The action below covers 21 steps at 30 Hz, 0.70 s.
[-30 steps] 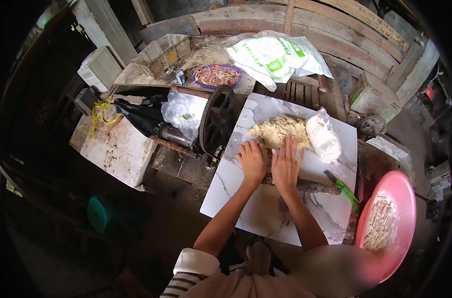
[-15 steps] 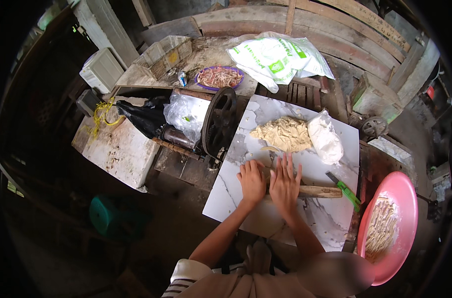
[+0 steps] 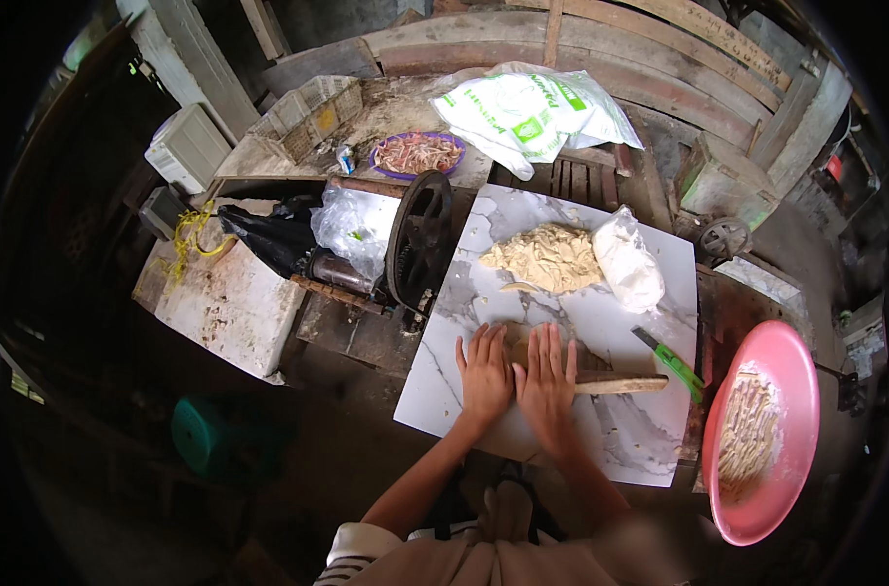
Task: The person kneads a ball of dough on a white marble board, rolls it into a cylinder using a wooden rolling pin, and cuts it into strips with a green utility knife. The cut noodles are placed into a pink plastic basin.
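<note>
My left hand (image 3: 487, 379) and my right hand (image 3: 546, 381) lie side by side, palms down and fingers stretched out, over a white marble-patterned board (image 3: 434, 396). Under them is a wooden rolling pin (image 3: 622, 384), whose bare end sticks out to the right of my right hand. Whatever lies beneath my palms is hidden. Beyond my fingertips rests a lumpy heap of pale yellow dough (image 3: 550, 258), with a thin loose strip (image 3: 518, 288) in front of it. A clear bag of white powder (image 3: 628, 264) leans against the heap's right side. Toward the right edge lies a green-handled utility knife (image 3: 674, 366).
At the right stands a pink basin (image 3: 801, 430) holding floured dough strips. Left of the board is a machine with a large dark wheel (image 3: 420, 239). Behind are a purple-rimmed plate of reddish strips (image 3: 418, 154), a white-and-green sack (image 3: 532, 112) and a plastic basket (image 3: 308, 112).
Both hands have moved a little toward me over the board, and the rolling pin has come nearer with them. The whole view has shifted slightly. The dough and knife stay in place on the board.
</note>
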Tool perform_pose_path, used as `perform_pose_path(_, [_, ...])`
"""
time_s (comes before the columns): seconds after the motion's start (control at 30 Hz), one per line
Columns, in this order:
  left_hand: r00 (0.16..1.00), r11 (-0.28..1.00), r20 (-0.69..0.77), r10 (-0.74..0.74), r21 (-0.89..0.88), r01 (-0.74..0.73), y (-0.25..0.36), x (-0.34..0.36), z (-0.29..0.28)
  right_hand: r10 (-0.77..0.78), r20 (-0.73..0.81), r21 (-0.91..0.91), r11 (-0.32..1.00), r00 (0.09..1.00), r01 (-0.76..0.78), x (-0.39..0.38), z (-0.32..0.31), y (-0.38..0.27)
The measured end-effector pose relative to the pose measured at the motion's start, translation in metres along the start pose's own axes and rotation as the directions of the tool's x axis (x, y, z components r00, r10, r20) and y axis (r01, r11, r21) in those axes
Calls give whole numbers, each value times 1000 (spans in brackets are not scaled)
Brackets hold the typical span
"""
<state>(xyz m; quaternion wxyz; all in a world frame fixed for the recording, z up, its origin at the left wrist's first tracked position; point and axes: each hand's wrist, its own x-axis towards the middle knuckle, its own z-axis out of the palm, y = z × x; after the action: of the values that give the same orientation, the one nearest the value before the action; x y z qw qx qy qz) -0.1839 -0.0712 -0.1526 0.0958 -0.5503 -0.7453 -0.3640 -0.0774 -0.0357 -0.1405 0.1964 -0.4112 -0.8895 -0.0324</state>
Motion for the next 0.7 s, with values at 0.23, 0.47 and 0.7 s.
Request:
perform_pose_path(0.23, [976, 976, 215, 40, -217, 8, 3, -47, -32, -224, -18, 204, 953, 974, 223, -46, -27, 18])
perform_pose_path(0.47, [984, 922, 179, -3, -381, 72, 3, -20, -23, -224, -21, 288, 932, 974, 220, -29, -33, 53])
perform_pose_path(0.7, [951, 834, 220, -218, -463, 299, -5, -5, 0, -53, 82, 359, 933, 995, 20, -1, -39, 52])
